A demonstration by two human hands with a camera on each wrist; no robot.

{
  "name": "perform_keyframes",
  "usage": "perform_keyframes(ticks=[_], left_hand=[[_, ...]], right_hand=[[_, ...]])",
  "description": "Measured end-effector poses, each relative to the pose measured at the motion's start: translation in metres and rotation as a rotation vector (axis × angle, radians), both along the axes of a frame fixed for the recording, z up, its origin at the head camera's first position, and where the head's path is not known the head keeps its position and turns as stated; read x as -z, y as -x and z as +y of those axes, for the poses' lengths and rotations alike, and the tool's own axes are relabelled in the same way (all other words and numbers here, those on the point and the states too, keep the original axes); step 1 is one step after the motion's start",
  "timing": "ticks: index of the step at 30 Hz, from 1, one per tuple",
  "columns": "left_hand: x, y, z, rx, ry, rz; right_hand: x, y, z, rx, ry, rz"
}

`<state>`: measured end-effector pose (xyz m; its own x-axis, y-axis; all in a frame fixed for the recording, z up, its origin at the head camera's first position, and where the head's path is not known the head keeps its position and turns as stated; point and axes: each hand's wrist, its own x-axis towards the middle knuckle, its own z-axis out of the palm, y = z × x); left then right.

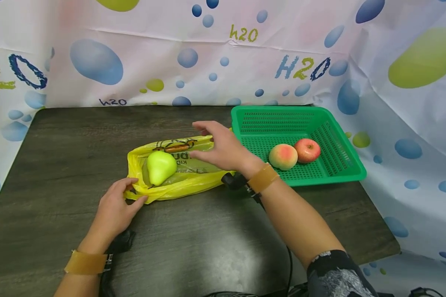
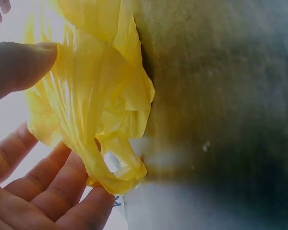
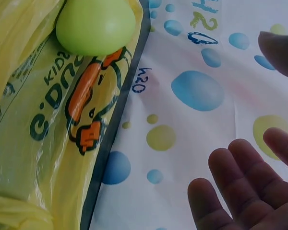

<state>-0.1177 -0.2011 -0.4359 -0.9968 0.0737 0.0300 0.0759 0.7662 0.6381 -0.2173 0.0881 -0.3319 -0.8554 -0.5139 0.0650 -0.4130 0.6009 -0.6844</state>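
Observation:
A yellow plastic bag (image 1: 193,189) lies on its side on the table with a green pear (image 1: 161,167) resting on it, between its raised edges. My left hand (image 1: 115,208) holds the bag's left end. In the left wrist view, the thumb (image 2: 26,64) lies against the crumpled plastic (image 2: 93,91) and the fingers are on its other side, by a handle loop. Above the bag's right part hovers my right hand (image 1: 226,150), fingers spread and holding nothing. The right wrist view shows its fingers (image 3: 235,177) apart from the pear (image 3: 96,26).
A green plastic basket (image 1: 342,154) stands at the right, touching or close to the bag's right end. Inside it a peach (image 1: 283,156) and a red apple (image 1: 307,150) sit side by side. A printed sheet (image 1: 152,53) hangs behind the dark wooden table (image 1: 59,165).

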Motion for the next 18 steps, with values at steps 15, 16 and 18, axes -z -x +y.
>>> perform_keyframes(ticks=[15,16,18], left_hand=[[0.003,0.001,0.0,-0.008,0.005,0.0],[0.003,0.001,0.0,-0.009,0.006,0.003],[0.003,0.001,0.0,-0.009,0.004,0.011]], right_hand=[[-0.008,0.001,0.044,0.122,0.003,0.058],[-0.008,0.001,0.048,0.131,0.004,0.059],[-0.01,0.002,0.055,0.152,0.002,0.056]])
